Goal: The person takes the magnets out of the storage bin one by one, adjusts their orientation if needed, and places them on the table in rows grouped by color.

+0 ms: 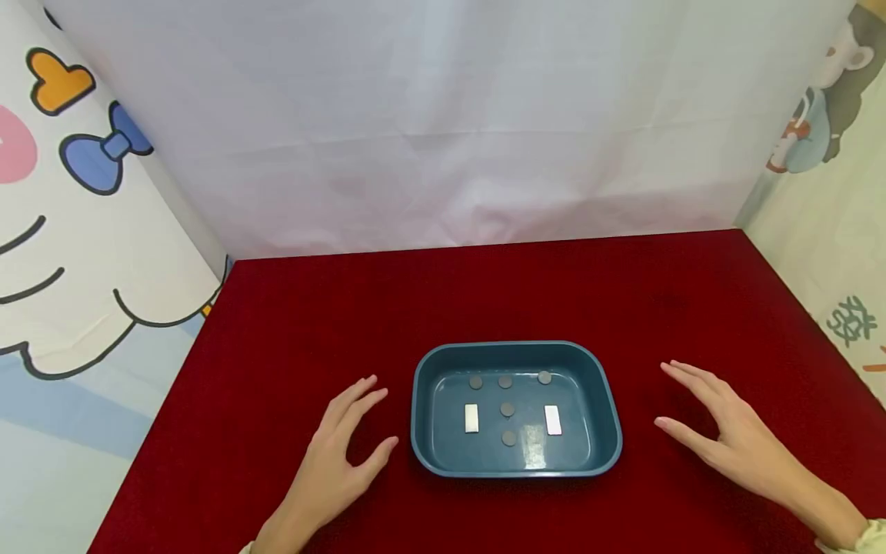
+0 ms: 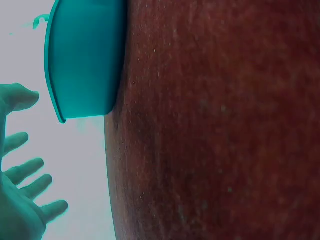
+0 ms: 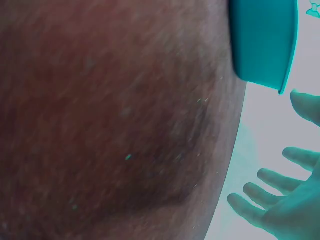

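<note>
A blue rectangular tray (image 1: 515,467) with raised walls lies on the red cloth. In it are several small grey discs, one disc (image 1: 507,409) near the middle, and two shiny rectangular pieces, a left piece (image 1: 471,418) and a right piece (image 1: 553,420). My left hand (image 1: 332,462) hovers left of the tray, apart from it, with fingers spread and nothing held. On the other side my right hand (image 1: 744,442) is likewise spread and holds nothing, farther from the tray. Both wrist views show the tray's outer wall (image 2: 87,60) beyond the fingers.
Red cloth (image 1: 346,308) covers the table. A white curtain (image 1: 443,131) hangs along the back edge. Printed cloths stand at both sides, the left cloth (image 1: 83,323) with a cartoon figure, the right cloth (image 1: 817,246) with small drawings.
</note>
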Action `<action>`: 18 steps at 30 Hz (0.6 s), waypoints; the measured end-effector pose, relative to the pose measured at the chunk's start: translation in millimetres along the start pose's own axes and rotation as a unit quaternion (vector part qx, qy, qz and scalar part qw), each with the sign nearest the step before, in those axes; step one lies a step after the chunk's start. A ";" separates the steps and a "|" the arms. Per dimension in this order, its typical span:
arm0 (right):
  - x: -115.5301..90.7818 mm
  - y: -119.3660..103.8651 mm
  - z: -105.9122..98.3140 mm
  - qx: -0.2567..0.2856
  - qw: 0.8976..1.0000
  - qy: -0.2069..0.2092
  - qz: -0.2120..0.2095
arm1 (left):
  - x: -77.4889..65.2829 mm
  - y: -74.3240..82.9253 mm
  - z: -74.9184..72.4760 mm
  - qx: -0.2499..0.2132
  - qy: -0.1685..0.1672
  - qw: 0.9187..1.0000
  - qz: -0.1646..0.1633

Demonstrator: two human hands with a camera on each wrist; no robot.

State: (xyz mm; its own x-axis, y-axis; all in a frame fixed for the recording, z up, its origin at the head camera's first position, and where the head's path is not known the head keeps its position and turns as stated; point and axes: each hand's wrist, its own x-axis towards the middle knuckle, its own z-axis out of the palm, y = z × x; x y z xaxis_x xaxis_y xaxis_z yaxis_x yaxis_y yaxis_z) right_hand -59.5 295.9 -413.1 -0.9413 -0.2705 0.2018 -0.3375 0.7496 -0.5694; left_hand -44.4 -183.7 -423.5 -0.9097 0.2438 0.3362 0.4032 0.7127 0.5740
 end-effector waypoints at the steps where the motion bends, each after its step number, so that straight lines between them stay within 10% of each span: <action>1: 0.3 -2.1 0.0 0.001 1.000 0.011 -0.006 | 0.4 0.9 -0.4 -0.010 0.003 1.000 0.018; 9: 4.1 -17.3 -2.1 0.010 0.997 0.057 -0.047 | 3.0 8.3 3.8 -0.068 0.015 0.987 0.147; 18: 8.3 -33.8 -2.7 0.034 0.996 0.050 -0.059 | 2.0 13.8 12.4 -0.095 0.001 0.977 0.192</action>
State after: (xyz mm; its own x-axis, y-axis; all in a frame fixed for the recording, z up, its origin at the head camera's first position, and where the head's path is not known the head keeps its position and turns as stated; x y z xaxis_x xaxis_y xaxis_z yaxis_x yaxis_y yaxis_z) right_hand -55.9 269.9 -390.0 -0.8916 -0.2905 0.3475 -0.4485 0.6729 -0.5882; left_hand -41.9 -165.3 -424.2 -0.6882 0.4671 0.5552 0.7255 0.4351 0.5332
